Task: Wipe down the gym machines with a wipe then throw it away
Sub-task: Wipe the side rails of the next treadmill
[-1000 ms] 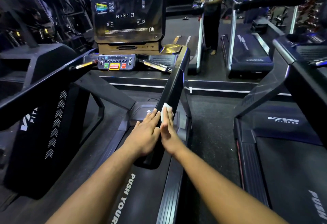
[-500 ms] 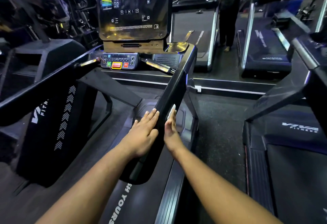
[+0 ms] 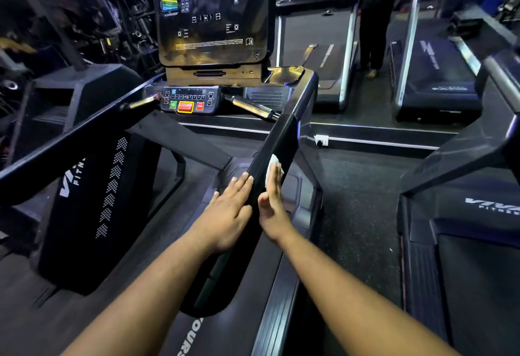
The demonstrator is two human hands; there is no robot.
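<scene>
Two bare arms are reaching forward over the dark running belt (image 3: pixel 225 324) of a treadmill. Both hands are lying on the black side rail (image 3: pixel 277 144) that is sloping up and away on the right side of the belt. The left hand (image 3: pixel 229 210) is resting flat on the inner side of the rail, with its fingers straight and a little spread, holding nothing. The right hand (image 3: pixel 272 203) is standing on its edge against the outer side of the rail, fingers straight and pressed together. It is pushing a small white wipe (image 3: pixel 272 162) against the rail, and the wipe is peeking out just past the fingertips. Farther up, the rail is joining the front of the machine, where a small button panel (image 3: pixel 191 100) with a green button and red buttons is sitting between two shiny grip bars. Above the panel, a big dark screen (image 3: pixel 211 12) is standing upright and showing small signs. Beyond it, a mirror is showing a person (image 3: pixel 375 15) standing beside more treadmills. Another treadmill (image 3: pixel 478 215) is sitting off to the right.
</scene>
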